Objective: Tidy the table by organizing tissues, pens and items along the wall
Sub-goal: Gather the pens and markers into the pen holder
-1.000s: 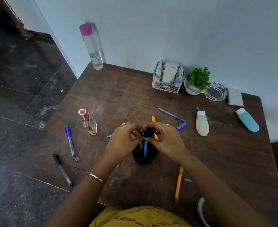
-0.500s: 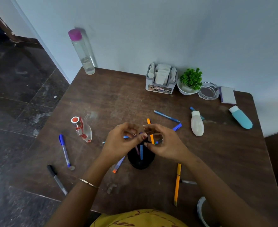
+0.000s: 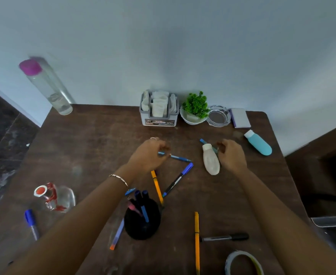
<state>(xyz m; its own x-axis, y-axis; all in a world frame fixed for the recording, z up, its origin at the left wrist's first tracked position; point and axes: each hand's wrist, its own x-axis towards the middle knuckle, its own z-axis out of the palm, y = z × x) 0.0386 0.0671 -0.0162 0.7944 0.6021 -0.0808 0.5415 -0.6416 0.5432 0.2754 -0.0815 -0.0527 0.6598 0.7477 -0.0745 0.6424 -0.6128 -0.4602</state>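
My left hand [image 3: 149, 153] pinches the left end of a blue pen [image 3: 178, 157] that lies on the brown table [image 3: 95, 147]. My right hand [image 3: 232, 154] curls its fingertips over a short blue pen [image 3: 202, 141] behind a white bottle [image 3: 210, 161]. A black pen holder [image 3: 142, 227] with several pens stands between my forearms. Loose around it lie an orange pen [image 3: 157, 187], a blue-capped marker [image 3: 178, 179], a second orange pen [image 3: 197, 241], a black marker [image 3: 225, 237] and a blue-and-orange pen [image 3: 116, 235]. The grey tissue holder [image 3: 159, 122] stands at the wall.
Along the wall stand a tall pink-capped bottle [image 3: 46, 86], a small plant [image 3: 195, 106], a glass ashtray [image 3: 217, 116] and a purple notepad [image 3: 240, 118]. A teal bottle [image 3: 259, 142] lies at right. A glass bottle [image 3: 54, 197], a blue marker [image 3: 31, 223] and a tape roll [image 3: 242, 262] lie nearer me.
Both hands left the pen holder and reached forward, the left to the blue pen at the middle, the right to the pen beside the white bottle. The view tilted up.
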